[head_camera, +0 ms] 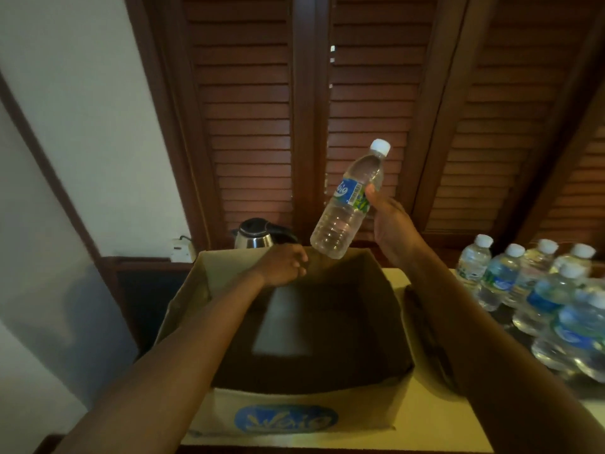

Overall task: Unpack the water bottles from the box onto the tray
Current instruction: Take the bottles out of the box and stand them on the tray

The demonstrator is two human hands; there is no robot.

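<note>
The water bottle (350,199) is in the air, above the far right corner of the box (288,326), tilted with its white cap up and away from the person. The right hand (389,224) wraps it at the label band, thumb on the near side; a grip at the waist keeps the full bottle balanced and leaves its base free to be set down first. The tilt probably comes from the wrist swinging it out of the box rather than from any wish to pour.

Below and to the left of that hand, the left hand (283,265) rests on the far rim of the box, fingers curled over the cardboard edge. It seems to be there to steady the box so that it does not shift as bottles come out. It holds nothing else.

The inside of the box looks dark and bare, so this may well be the last bottle, though the near corners are hidden in shadow.

To the right of the right forearm stands a cluster of unpacked bottles (530,290), upright and close together. The tray under them cannot be made out clearly. Beyond the left hand, behind the box, sits a steel kettle (258,235).
</note>
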